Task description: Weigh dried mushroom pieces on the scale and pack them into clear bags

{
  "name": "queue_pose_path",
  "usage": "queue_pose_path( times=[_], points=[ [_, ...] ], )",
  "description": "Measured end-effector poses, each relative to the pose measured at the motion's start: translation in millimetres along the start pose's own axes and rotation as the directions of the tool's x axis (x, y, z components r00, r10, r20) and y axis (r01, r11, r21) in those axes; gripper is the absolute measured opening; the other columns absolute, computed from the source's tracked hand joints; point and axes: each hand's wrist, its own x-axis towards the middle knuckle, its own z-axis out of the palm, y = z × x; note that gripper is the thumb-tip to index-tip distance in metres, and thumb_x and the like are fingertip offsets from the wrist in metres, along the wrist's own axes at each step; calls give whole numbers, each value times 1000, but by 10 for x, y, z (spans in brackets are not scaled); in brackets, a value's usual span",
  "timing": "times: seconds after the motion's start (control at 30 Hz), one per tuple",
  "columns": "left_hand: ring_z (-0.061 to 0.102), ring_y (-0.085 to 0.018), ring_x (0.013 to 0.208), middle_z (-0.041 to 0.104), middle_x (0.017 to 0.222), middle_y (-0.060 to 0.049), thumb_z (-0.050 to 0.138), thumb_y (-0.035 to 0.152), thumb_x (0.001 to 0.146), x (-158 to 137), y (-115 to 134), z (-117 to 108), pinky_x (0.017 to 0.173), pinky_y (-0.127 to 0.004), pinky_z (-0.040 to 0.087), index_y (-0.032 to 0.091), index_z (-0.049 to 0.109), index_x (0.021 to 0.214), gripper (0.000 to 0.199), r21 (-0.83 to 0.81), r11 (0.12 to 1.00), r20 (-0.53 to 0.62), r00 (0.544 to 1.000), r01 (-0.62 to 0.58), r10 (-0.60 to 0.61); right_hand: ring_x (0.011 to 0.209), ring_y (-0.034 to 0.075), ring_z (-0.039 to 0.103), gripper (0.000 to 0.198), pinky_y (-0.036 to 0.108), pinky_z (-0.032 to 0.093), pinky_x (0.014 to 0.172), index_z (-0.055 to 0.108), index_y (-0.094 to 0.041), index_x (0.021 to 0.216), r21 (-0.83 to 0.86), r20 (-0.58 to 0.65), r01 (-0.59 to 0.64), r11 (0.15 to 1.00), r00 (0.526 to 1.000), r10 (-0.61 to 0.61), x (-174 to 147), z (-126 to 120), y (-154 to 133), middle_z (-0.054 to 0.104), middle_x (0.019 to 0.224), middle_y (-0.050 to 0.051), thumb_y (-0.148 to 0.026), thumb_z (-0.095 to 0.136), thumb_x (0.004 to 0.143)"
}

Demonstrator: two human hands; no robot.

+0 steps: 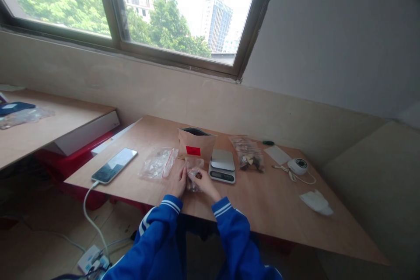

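Near the table's front edge, both hands are on a small clear plastic bag (196,162) with something dark brown inside it. My left hand (179,182) grips the bag's left side, its fingers closed along it. My right hand (206,183) is closed at the bag's right side, fingers bent over the plastic. Just behind stands a brown paper pouch (198,142) with a red label, its top gaping. A small digital scale (222,165) sits to the right of my right hand. Left of my left hand lie clear zip bags (159,162), flat on the wood.
Filled zip bags (250,159) lie right of the scale. Farther right are a white card (277,155), a white dome camera (298,166) with its cable, and a crumpled tissue (316,202). A phone (114,166) charges at the left, its cable hanging off the table (269,210).
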Motion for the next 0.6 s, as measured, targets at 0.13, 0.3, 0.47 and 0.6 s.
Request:
queue_pose_path(
  times=[0.13,0.3,0.47,0.6],
  points=[
    [65,-24,96,71,93,-8,48,52,82,26,-101,13,90,-39,50,18,66,89,40,-30,999,-14,1000,10,-10,84,22,64,32,37,49,82,71,-16,87,110,-44,-55,992,997,61,-72,-13,-24,71,88,8,-41,72,68],
    [64,-25,101,70,101,-10,46,51,84,55,-183,29,93,-39,49,16,65,96,42,-61,994,-19,996,89,-90,81,19,61,35,32,49,74,72,-16,89,181,-260,-77,980,958,123,-215,-114,-83,70,89,7,-41,75,65],
    [61,-24,107,69,105,-11,42,49,87,71,-195,30,98,-38,44,15,62,102,42,-48,989,-31,989,142,-144,80,18,62,42,29,49,68,69,-15,100,251,-398,-12,968,910,115,-167,-398,-363,69,94,8,-44,72,69],
    [59,-25,112,69,105,-10,47,47,86,32,-98,-5,103,-40,39,16,64,99,38,-7,989,-56,988,147,-147,88,18,61,35,32,50,77,69,-17,99,57,-467,197,979,872,-148,185,-647,-966,67,99,8,-41,69,74]
  ],
)
